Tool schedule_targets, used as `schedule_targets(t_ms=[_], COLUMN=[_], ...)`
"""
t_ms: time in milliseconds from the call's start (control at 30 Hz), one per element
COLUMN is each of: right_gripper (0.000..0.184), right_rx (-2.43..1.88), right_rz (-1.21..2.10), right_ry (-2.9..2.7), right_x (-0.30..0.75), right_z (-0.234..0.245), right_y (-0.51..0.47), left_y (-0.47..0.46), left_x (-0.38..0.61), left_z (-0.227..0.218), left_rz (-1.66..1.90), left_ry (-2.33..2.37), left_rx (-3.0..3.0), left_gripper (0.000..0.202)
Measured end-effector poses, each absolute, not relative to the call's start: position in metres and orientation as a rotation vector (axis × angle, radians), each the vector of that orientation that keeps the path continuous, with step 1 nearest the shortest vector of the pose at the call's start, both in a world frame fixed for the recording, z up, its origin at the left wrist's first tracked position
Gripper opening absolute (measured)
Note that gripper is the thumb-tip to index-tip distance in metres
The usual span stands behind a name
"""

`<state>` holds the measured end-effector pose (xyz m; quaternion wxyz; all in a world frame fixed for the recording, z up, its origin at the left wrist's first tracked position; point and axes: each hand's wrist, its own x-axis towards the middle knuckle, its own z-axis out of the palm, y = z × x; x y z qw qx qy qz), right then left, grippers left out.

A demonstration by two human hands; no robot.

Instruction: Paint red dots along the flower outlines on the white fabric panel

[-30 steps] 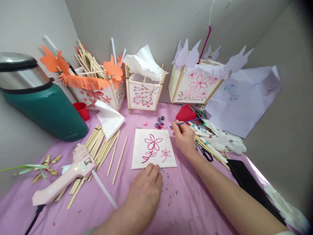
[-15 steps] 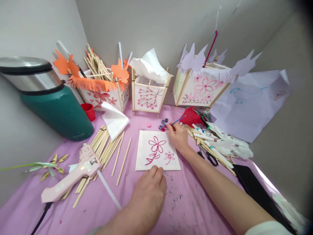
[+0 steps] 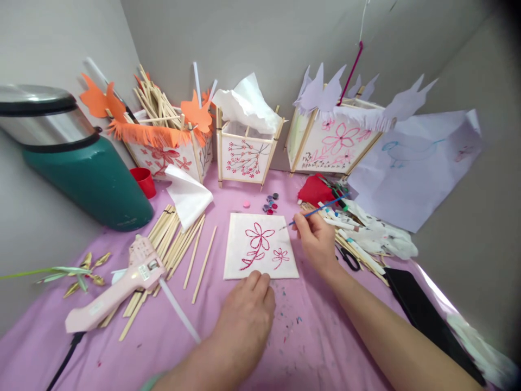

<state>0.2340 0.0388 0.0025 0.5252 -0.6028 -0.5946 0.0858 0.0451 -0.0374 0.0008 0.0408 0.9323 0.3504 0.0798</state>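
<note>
A white square paper (image 3: 260, 247) painted with two red flowers lies on the pink cloth (image 3: 163, 347). My left hand (image 3: 244, 315) presses its fingertips on the paper's near edge, fingers together and flat. My right hand (image 3: 317, 241) pinches a thin blue paintbrush (image 3: 315, 212), its tip hovering just above the paper's right top corner. Small paint pots (image 3: 271, 202) sit a little beyond the paper.
A pink glue gun (image 3: 118, 288) and loose wooden sticks (image 3: 179, 244) lie at left, beside a green bin (image 3: 81, 174) and a red cup (image 3: 144, 182). Three paper lanterns (image 3: 246, 155) stand at the back. Markers, scissors (image 3: 348, 258) and tissue pile up at right.
My right hand drew the brush back from the paint pots to the paper's right top corner. My left hand stayed on the paper's near edge.
</note>
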Motion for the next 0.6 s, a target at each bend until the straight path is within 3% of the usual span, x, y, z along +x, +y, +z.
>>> schedule_targets(t_ms=[233, 600], right_gripper=[0.016, 0.014], right_rx=[-1.391, -1.356], right_rz=[-0.048, -0.111], right_ry=[-1.607, -1.696], right_x=[0.228, 0.229], right_z=[-0.012, -0.019], right_y=[-0.001, -0.001], left_y=[-0.038, -0.038], left_x=[0.046, 0.045], left_z=[-0.002, -0.002], left_rz=[0.283, 0.25], left_ry=[1.092, 1.07], left_rx=[2.818, 2.818], left_gripper=[0.021, 0.022])
